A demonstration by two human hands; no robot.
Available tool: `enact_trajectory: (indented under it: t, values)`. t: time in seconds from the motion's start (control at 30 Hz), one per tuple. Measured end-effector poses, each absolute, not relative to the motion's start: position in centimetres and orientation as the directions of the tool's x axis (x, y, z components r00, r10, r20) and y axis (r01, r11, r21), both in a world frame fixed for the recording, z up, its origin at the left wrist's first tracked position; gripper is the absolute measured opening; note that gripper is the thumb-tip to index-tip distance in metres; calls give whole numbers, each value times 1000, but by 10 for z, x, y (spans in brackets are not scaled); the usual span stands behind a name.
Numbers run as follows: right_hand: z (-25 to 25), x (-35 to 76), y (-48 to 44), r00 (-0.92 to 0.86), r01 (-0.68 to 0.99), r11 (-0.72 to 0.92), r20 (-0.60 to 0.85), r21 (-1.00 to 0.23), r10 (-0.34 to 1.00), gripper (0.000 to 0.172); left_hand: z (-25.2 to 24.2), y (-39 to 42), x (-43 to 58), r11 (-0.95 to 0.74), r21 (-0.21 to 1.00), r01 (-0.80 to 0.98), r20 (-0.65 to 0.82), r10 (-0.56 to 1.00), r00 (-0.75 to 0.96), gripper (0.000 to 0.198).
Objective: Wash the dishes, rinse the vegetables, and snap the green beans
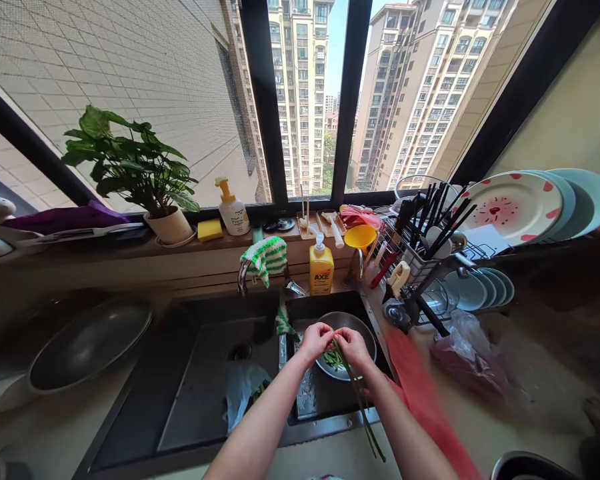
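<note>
Both hands meet over a round metal bowl [337,377] in the right basin of the dark sink. My left hand [316,341] is closed, its fingertips pinching the upper end of the long green beans. My right hand [353,347] grips the same long green beans [363,407] right beside it, fingers pressed together. The beans hang down past the bowl's rim and over the sink's front edge. Short green pieces [333,359] lie in the bowl below my hands. My fingers partly hide the bean ends.
A plastic bag [243,393] with something green lies in the left basin [205,360]. Behind stand the faucet with a striped cloth [265,257] and a yellow soap bottle [321,270]. At right are a dish rack [420,267], a red plastic bag [420,393] and a clear bag [473,353].
</note>
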State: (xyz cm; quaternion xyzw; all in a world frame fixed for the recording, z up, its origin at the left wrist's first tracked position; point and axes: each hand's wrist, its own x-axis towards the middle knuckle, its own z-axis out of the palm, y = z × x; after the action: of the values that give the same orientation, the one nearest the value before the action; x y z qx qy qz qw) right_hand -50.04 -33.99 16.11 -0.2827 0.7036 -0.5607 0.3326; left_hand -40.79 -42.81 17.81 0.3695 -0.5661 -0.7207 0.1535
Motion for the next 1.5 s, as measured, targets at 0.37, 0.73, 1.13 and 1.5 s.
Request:
enact_trajectory:
  t: [0.37,0.73,1.13,1.5]
  values:
    - [146,-503,-346,-705,249,125,-268,-960,-657,37,170,-411,-401,-340,886,-314,-461,-583,-669,29]
    - [151,-501,-345,-634,433,99,-381,-896,-673,31,169,-409,-407,-251,918,-307,-395,-637,-661,29]
    - [158,-504,-335,-423,584,113,-420,-804,-803,42,173,-417,-390,-598,759,-257,-468,-227,-854,41]
    - [160,-495,-331,-568,375,171,-371,-911,-735,39,170,-414,-394,-539,811,-230,-519,-479,-708,43]
